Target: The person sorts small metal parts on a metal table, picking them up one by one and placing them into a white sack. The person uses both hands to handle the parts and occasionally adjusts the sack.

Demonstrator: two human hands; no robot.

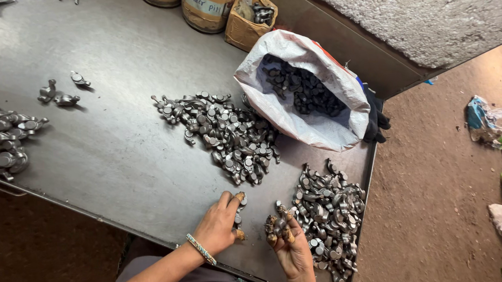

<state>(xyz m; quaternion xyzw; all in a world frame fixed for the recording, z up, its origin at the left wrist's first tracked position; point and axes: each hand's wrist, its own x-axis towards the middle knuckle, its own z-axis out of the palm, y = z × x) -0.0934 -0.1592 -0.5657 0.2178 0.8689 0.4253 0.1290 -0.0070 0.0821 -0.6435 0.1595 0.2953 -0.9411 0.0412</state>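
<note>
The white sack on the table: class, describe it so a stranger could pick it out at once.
Start at the grey metal table and look to its far right edge. There the white woven sack lies with its mouth rolled open, showing dark metal parts inside. Unlike the small brown cardboard box behind it, it is soft, white and much larger.

Small grey forged metal parts (328, 211) lie heaped at the table's near edge, some held up.

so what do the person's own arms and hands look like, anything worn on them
Both forearms are bare, with no sleeves or gloves. The left hand has a thin beaded bangle at the wrist, pale green with small light stones. The right hand wears nothing at the wrist; its fingertips look stained brownish orange, as do the left's.
</note>
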